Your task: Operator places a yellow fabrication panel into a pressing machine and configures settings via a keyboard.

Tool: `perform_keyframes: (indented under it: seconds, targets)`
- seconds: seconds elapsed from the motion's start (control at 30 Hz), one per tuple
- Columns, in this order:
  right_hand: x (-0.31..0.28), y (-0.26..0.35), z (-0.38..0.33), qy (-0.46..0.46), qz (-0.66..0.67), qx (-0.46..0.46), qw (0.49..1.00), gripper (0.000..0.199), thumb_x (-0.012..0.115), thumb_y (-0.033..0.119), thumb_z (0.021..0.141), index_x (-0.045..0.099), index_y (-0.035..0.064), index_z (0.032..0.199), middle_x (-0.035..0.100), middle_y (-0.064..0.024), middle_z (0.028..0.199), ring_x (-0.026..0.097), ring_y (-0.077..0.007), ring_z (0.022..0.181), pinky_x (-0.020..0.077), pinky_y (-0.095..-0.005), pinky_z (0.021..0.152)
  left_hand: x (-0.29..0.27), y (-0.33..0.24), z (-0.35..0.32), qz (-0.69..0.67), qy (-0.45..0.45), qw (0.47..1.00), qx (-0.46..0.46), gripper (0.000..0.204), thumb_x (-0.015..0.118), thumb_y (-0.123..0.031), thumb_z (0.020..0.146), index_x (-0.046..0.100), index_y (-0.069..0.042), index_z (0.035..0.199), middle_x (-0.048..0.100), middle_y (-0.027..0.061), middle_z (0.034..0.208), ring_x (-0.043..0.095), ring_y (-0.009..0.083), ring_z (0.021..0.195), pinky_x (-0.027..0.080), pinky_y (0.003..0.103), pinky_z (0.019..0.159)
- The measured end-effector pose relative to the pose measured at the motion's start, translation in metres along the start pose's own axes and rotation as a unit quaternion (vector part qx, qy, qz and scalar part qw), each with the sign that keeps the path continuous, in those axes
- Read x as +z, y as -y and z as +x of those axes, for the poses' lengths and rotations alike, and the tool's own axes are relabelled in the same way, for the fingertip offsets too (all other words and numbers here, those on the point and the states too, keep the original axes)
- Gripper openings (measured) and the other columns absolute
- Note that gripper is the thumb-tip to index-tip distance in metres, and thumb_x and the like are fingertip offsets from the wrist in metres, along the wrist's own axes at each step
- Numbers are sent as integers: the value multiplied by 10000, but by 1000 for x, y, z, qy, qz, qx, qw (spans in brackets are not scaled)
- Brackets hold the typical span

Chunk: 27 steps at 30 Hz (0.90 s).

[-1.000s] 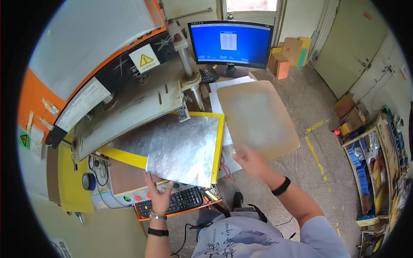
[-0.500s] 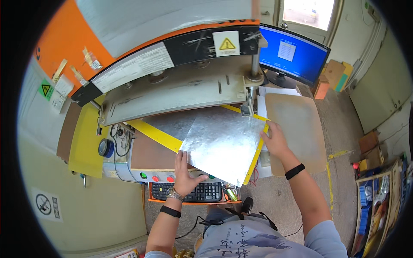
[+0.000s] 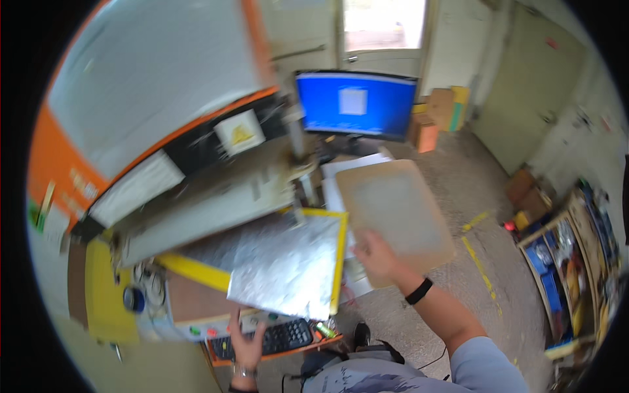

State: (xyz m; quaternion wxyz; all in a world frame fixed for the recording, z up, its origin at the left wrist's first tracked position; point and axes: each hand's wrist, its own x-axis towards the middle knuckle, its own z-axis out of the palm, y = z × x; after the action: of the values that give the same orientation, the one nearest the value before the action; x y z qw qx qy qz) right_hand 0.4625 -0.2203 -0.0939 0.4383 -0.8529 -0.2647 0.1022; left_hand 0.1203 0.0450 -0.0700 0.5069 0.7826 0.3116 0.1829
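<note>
A shiny silver sheet (image 3: 282, 275) lies slantwise over a dark plate with yellow edge strips (image 3: 340, 259), partly beneath the press's raised upper platen (image 3: 196, 208). Close to the sheet's near left corner is my left hand (image 3: 246, 344), fingers spread and nothing in them, above the keyboard's left part. My right hand (image 3: 379, 259) is over the lower left part of a tan rounded board (image 3: 400, 203) with a greyish middle. Its fingers point away from me and look loosely apart, somewhat blurred; whether they touch the board I cannot tell.
Behind the board stands a monitor (image 3: 357, 105) with a blue screen. A black keyboard (image 3: 288, 335) sits on an orange-edged tray below the press buttons. At left are a yellow sheet (image 3: 108, 295) and a dark blue tape roll (image 3: 133, 299). Shelves (image 3: 557, 281) with bins stand at right.
My right hand has left the plate's yellow right edge and moved right to the tan board. My left hand has drawn back from the silver sheet. The view has swung right.
</note>
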Motion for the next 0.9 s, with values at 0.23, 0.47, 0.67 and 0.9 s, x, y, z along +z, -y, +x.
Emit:
perform_keyframes:
  seconds: [0.23,0.47,0.67,0.9]
  targets:
    - [-34,-52,-131,60,91,71,991,438,694,354,1000,643,31,1292,736,-158,1013,727,-238,863,588,-387,767,10,73,-130,-58,85,978,-181,317,692,-132,1029,669,40,1294,741,100,1130,667,150,996,545,306,901]
    - [-8,-107,-212,50,95,105,989,362,677,408,986,699,61,1087,742,-170,980,737,-340,877,576,-438,788,30,173,-132,26,183,969,-166,323,624,-234,1065,709,-4,1274,767,141,1072,706,209,959,568,352,857]
    - [0,-145,-265,121,74,163,976,445,649,499,982,707,62,1046,750,-172,941,734,-367,908,573,-455,812,41,198,-91,70,245,962,-99,333,618,-251,1066,710,-9,1275,768,143,1073,708,218,960,568,358,857]
    - [13,-178,-317,122,-7,253,960,483,647,511,966,738,71,1141,767,-179,1007,737,-377,934,569,-473,807,64,233,-57,109,379,918,-40,347,612,-271,1066,711,-15,1277,769,145,1073,710,229,960,569,366,858]
